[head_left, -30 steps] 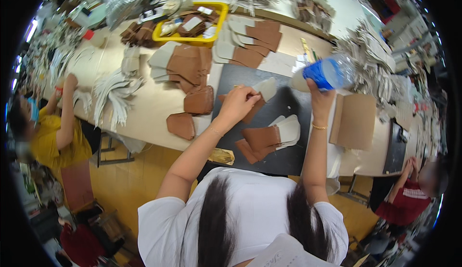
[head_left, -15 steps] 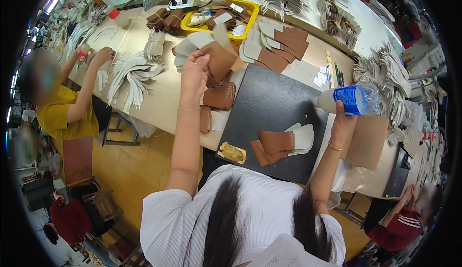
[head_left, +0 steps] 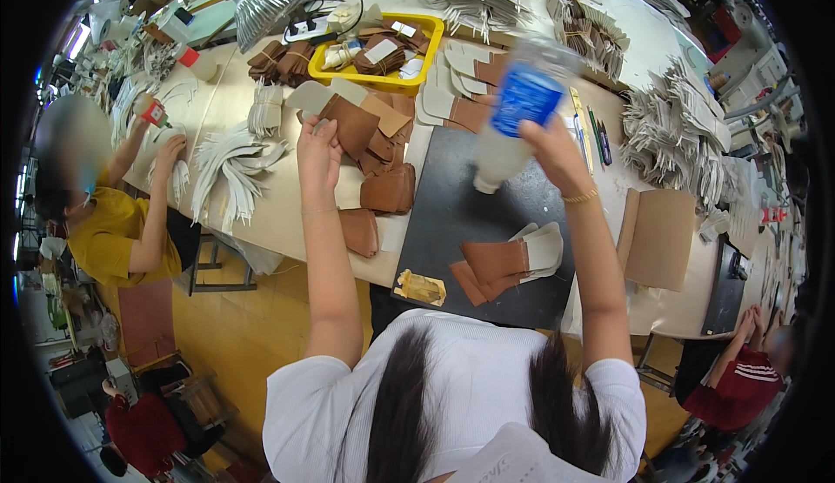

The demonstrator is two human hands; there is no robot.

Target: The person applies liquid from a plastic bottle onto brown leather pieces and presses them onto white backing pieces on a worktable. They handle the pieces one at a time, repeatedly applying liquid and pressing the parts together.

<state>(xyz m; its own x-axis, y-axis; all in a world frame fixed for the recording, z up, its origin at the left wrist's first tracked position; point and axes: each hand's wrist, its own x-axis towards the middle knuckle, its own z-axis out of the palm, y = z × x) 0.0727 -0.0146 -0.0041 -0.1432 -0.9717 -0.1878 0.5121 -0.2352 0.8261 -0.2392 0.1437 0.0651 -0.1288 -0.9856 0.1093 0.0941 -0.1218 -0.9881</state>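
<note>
My right hand [head_left: 550, 150] is wrapped round a clear plastic bottle [head_left: 513, 135] with a blue label and whitish contents. The bottle is tilted neck down above the black board [head_left: 444, 222], blurred by motion. At the left, my left hand [head_left: 320, 154] pinches the near edge of a brown leather piece [head_left: 350, 128] with a pale part, over a pile of similar pieces. On the board lies a small fan of brown pieces [head_left: 496, 261] with pale grey ends. A yellowish stained pad [head_left: 420, 288] rests at the board's near left corner.
Beyond the pile stands a yellow basket [head_left: 433, 26] with brown bundles. More brown and pale pieces [head_left: 452, 104] lie behind the board, pens [head_left: 600, 135] to its right. White strips [head_left: 233, 165] spread at the left, near a person in yellow [head_left: 113, 231].
My right hand has swung the bottle leftward over the board and turned its neck down toward me. My left hand has lowered the brown leather piece onto the pile.
</note>
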